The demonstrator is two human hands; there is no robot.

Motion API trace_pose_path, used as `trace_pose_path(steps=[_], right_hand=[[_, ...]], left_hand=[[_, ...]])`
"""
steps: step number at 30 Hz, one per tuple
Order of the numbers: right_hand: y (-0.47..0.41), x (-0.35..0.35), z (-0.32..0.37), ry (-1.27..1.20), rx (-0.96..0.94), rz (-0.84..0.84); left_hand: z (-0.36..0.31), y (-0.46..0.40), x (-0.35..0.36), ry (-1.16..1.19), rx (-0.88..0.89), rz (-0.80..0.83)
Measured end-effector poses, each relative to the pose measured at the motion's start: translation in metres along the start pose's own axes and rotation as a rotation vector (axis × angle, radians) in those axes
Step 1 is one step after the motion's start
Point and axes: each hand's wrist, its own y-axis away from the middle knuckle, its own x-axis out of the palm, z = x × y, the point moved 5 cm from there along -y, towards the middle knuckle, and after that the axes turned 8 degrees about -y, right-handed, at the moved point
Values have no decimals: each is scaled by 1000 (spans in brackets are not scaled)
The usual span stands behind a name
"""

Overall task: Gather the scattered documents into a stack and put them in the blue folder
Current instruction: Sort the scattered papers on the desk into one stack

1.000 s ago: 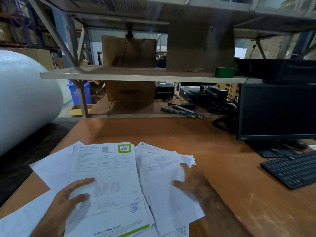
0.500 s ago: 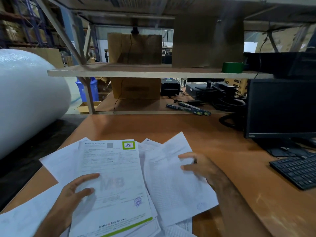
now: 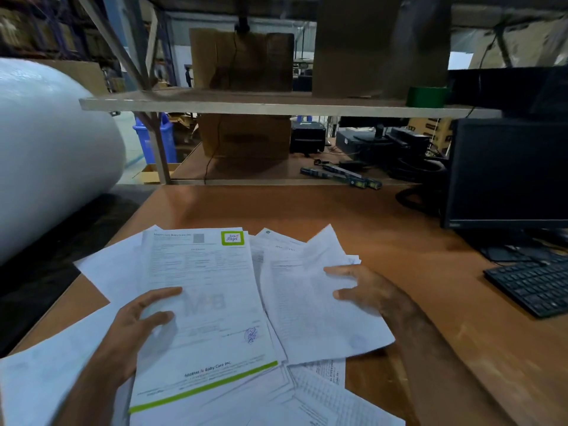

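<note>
Documents (image 3: 285, 302) lie fanned and overlapping on the counter (image 3: 430, 272), not yet squared into a stack, so the gathering looks barely begun. The left hand (image 3: 135, 330) rests on the green-edged sheet (image 3: 206, 315), fingers lightly bent, thumb on top; its grip appears loose, pressing rather than pinching. The right hand (image 3: 365, 290) lies flat, fingers spread, on the sheet just beside it (image 3: 307, 305), holding nothing. More pages poke out beneath: one at far left (image 3: 46, 373), one behind (image 3: 113, 269), printed ones at the near edge (image 3: 322, 395). No blue folder shows anywhere in view, so squaring the pile, finding the folder and filing all seem left to do.
</note>
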Motion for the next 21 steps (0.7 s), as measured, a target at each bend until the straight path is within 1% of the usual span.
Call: trace_pose_path(steps=[2,5,7,8,11,12,13,15,16,17,19,21], right_hand=[[5,-7,21,-68,-98,-75],[18,-22,65,-364,-248,-106],[25,-22,88,-602,-315,-46],[27,-17,97,-667,-334,-1],[26,13,103,-719,-284,115],[22,25,99,-681,-263,114],[17,37,96,-558,-261,92],[4,69,85,-96,-262,54],[0,87,80,66,-268,49],[-4,103,78,118,-284,54],[-10,132,78,93,-327,69],[-16,154,79,137,-358,62]], left_hand=[[2,-2,-1,19,-11,3],[5,-4,0,48,-29,27],[4,-4,1,74,-44,37],[5,-3,1,81,-49,44],[10,-9,0,16,-15,49],[10,-9,-1,8,-20,53],[9,-9,-1,23,-22,57],[3,-7,1,77,-27,41],[-1,-5,2,66,-5,20],[-6,-3,2,18,25,-1],[-12,-2,0,-108,88,-38],[-10,-3,-1,-220,105,-34]])
